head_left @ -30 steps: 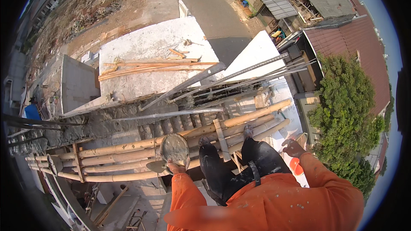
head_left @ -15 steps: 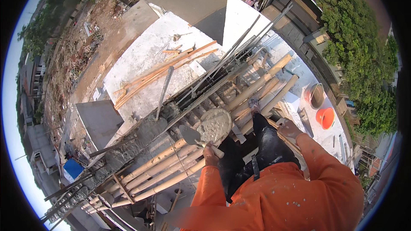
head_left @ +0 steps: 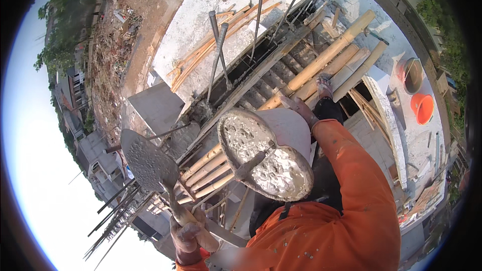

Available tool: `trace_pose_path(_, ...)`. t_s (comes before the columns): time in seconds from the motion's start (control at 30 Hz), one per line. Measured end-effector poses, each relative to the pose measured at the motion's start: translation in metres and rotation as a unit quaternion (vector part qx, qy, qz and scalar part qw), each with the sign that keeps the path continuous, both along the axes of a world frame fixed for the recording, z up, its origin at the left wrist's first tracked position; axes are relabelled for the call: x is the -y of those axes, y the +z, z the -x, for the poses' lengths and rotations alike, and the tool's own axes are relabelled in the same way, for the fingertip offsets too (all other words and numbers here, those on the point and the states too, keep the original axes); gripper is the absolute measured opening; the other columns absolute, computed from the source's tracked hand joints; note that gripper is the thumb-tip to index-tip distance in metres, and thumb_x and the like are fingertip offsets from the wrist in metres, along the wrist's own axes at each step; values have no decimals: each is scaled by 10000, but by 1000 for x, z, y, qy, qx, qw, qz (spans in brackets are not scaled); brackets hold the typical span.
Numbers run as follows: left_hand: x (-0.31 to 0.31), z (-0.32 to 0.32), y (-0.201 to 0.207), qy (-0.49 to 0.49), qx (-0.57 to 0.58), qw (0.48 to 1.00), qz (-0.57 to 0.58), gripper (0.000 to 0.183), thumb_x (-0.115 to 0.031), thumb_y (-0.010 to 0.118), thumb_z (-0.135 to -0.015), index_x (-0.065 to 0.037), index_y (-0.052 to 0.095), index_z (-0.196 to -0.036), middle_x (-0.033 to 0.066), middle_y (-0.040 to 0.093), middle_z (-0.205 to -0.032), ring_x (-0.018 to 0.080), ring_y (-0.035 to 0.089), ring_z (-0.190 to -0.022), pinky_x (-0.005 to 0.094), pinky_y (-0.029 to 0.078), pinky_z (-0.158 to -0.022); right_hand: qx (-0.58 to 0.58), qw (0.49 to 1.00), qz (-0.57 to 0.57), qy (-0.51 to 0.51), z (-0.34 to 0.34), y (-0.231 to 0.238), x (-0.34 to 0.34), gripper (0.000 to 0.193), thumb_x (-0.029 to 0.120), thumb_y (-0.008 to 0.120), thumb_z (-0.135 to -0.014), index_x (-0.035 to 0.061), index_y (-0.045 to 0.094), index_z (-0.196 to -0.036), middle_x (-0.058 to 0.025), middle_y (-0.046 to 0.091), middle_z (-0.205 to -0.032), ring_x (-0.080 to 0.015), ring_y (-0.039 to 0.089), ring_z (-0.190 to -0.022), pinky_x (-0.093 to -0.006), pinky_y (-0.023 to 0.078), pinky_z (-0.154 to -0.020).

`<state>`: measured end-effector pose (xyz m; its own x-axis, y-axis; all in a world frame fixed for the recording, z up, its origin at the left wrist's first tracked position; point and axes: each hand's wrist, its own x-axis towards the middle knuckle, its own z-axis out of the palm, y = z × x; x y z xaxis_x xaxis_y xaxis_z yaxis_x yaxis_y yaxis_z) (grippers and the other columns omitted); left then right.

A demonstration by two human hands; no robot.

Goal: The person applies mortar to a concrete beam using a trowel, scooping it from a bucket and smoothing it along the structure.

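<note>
My left hand (head_left: 190, 236), at the lower left, is closed around the wooden handle of a trowel (head_left: 149, 160). Its broad blade, coated grey, is raised to the left of a pale bucket (head_left: 290, 126). The bucket's mouth tilts up towards me, its rim is bent into a heart-like outline, and wet mortar (head_left: 276, 173) fills it. A mortar-crusted bar, perhaps its handle, crosses the opening. My right hand (head_left: 302, 111) bears against the bucket's far outer side, fingers stretched along it; part of its grip is hidden.
Bamboo poles (head_left: 326, 65) run beneath and beyond the bucket, with my bare foot (head_left: 325, 86) on them. Steel bars (head_left: 219, 55) stick up along the mortar-covered formwork. Timber strips (head_left: 221, 37) lie on a white slab. An orange bucket (head_left: 423, 109) and another pail (head_left: 412, 76) stand right.
The mortar bucket has come up closer and tilted towards me, and my right hand has moved from beside my knee onto it. My left hand has swung the trowel left, away from the mortar.
</note>
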<state>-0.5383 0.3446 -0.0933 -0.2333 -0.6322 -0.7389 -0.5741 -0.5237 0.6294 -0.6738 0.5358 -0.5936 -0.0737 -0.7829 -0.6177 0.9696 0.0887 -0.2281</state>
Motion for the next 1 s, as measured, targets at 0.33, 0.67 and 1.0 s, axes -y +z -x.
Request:
trace_pose_path(0.33,9,29,-76,-186,81,967,156,409,-253,721,-525,31,563,-773,53,533,-664,156,502,-566,264,403,-512,314,926,29,-208,-64,-16,75,637,570,337,-844,78,476,-1224,-77,557,-984,-214,521,-966,-372,403,-870)
trace_pose_path(0.67,39,53,-220,-118,133,956,232,307,-228,657,-601,10,564,-771,34,527,-674,141,501,-630,293,409,-596,278,935,-2,-220,-72,-63,86,587,552,343,-839,84,496,-1159,-65,557,-968,-214,521,-945,-372,408,-848)
trace_pose_path(1.0,50,54,-295,-351,190,737,545,273,-203,667,-693,-12,560,-857,70,533,-697,213,528,-635,347,435,-624,282,934,-5,-220,-78,-67,94,540,533,349,-835,90,517,-1094,-53,557,-953,-214,522,-925,-372,412,-827)
